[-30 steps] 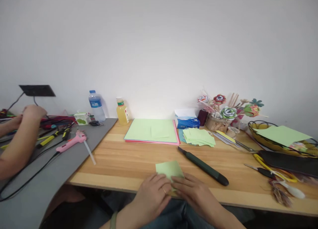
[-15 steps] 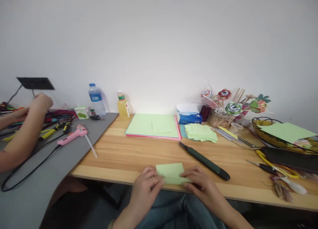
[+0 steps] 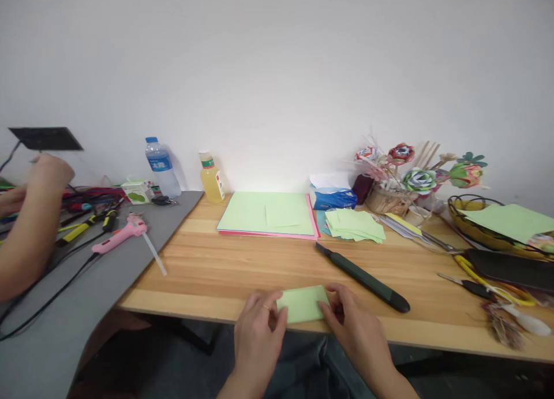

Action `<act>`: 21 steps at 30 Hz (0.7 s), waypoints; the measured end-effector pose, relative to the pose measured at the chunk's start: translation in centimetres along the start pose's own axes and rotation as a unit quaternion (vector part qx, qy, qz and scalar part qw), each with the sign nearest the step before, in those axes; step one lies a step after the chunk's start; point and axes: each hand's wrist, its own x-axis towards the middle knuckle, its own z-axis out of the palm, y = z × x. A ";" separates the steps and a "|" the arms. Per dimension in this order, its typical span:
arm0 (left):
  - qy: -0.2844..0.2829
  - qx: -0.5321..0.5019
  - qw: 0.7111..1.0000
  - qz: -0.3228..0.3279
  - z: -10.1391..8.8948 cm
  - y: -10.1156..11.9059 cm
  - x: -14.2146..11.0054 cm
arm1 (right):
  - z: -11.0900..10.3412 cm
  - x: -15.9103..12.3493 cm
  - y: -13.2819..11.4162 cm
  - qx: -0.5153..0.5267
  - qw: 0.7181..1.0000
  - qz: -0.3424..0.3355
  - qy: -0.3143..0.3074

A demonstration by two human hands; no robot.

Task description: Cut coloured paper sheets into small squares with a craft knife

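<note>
A small folded piece of light green paper (image 3: pixel 302 304) lies at the front edge of the wooden table, between my two hands. My left hand (image 3: pixel 259 324) pinches its left end, thumb below and index finger above; a ring shows on one finger. At the right end, my right hand (image 3: pixel 352 321) grips the paper between thumb and fingers. Just beyond my right hand lies a dark green craft knife (image 3: pixel 366 278), its blade end pointing away to the left.
Behind are a stack of coloured sheets (image 3: pixel 246 211), loose green slips (image 3: pixel 355 224) and a tissue pack (image 3: pixel 332 198). Paper flowers (image 3: pixel 419 181), a basket (image 3: pixel 480 231) and scissors (image 3: pixel 471 286) stand right. Leftward are a juice bottle (image 3: pixel 212 179), a pink glue gun (image 3: pixel 123 234) and another person's arm (image 3: pixel 30 231).
The near flap of the green paper is now folded up, making the piece narrower. My fingers have shifted to its two ends. The camera view has turned slightly.
</note>
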 end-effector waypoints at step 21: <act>-0.075 0.053 0.991 0.098 0.3 -1.9 1.2 | 0.1 1.0 -0.1 -0.123 0.990 -0.052 -0.045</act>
